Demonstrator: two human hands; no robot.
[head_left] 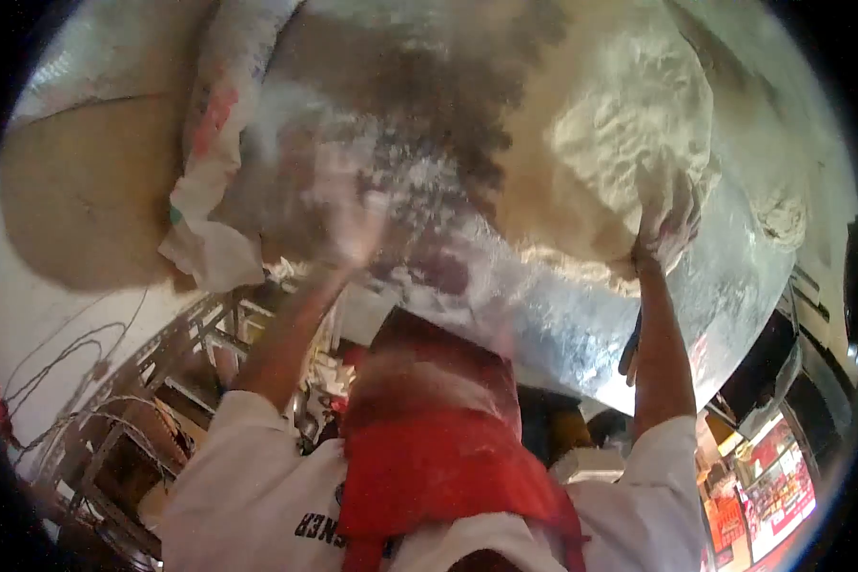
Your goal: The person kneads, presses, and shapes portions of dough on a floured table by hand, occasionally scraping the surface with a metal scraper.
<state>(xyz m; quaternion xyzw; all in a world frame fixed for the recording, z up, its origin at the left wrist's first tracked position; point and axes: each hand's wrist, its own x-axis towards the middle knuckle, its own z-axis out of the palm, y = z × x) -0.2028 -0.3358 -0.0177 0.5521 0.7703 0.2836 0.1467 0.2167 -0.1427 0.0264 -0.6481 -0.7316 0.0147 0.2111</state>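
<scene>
A broad metal worktop (562, 334) dusted with white flour lies in front of me. Pale flour (629, 124) or soft dough is spread in a large patch at the upper right. My right hand (669, 214) rests on the near right edge of that patch, fingers spread and coated white. Over the floury surface on the left is my left hand (353, 224), blurred by motion, its fingers smeared. A pale cloth or sack (210, 181) with red marks runs along the worktop left of my left hand.
A smaller pale lump (780, 217) sits at the far right. Below left stand metal racks (214, 334) with loose cables (67, 367) beside them. A red apron (448, 467) covers my front. Bright red packages or a display (767, 486) show at the lower right.
</scene>
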